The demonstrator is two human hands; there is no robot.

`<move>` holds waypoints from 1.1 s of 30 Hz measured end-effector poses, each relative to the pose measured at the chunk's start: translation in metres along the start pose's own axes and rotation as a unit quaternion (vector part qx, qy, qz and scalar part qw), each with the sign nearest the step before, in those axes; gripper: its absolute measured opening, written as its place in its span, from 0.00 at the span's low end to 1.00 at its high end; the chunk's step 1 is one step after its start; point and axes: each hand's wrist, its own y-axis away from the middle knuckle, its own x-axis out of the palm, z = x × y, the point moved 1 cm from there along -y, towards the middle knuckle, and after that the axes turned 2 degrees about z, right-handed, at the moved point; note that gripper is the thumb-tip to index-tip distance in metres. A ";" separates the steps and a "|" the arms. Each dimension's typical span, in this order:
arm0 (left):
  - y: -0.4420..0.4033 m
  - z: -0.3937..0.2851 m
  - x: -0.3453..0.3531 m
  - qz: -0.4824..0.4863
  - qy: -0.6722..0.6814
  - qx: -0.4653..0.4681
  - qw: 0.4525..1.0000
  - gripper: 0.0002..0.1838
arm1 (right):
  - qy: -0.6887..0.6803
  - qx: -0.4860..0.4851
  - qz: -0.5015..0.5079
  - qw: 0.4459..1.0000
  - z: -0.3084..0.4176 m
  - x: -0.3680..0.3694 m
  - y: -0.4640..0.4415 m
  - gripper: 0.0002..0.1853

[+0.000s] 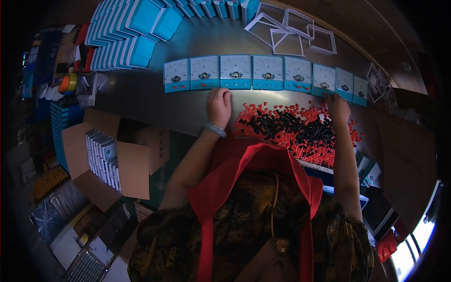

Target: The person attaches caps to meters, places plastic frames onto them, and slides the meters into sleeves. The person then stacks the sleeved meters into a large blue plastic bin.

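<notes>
A row of teal-and-white panel meters with V dials stands along the bench. Red caps sit on the bases of some of them. My left hand, with a bracelet at the wrist, is curled closed just below the bases of the second and third meters from the left. Whatever its fingers hold, if anything, is hidden. Toward the right end, my right hand has its fingertips pinched together at the base of a meter; what is between them is too small to make out. Between my forearms lies a pile of small red and black caps.
Stacked teal meters fill the back left of the bench. White rectangular frames lie at the back, with more frames at the right end. An open cardboard box of packed meters stands at the left.
</notes>
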 end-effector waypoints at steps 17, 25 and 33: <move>-0.037 0.032 -0.024 -0.014 -0.254 0.031 0.967 0.13 | -0.087 0.012 -0.081 0.993 0.004 -0.007 0.008 0.12; -0.027 0.025 -0.022 -0.036 -0.285 0.065 0.956 0.05 | -0.164 -0.068 -0.224 0.958 0.008 0.025 0.026 0.06; -0.027 0.022 -0.017 -0.023 -0.208 0.089 0.974 0.09 | -0.157 -0.079 -0.246 0.953 0.006 0.038 0.028 0.05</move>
